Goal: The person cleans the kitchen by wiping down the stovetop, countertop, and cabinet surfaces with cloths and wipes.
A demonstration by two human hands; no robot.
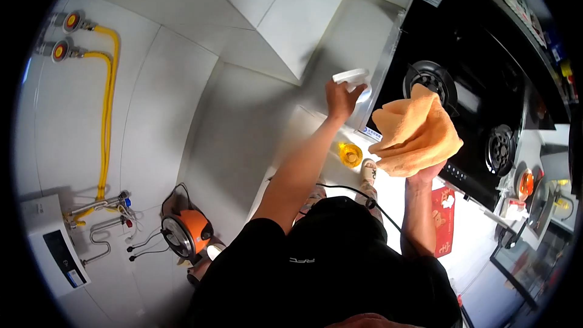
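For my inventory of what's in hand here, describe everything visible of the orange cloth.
The orange cloth is light orange, with a soft, slightly fuzzy surface like towelling and no visible print. It is bunched into loose folds, with a narrow peak at the top and a broader, rounded lower part. The right hand touches it at the lower edge, the fingers hidden by the fabric. It overlaps the black gas cooktop in this view; whether it touches the surface cannot be told.

The black shirt (340, 282) bears small pale lettering (302, 260).
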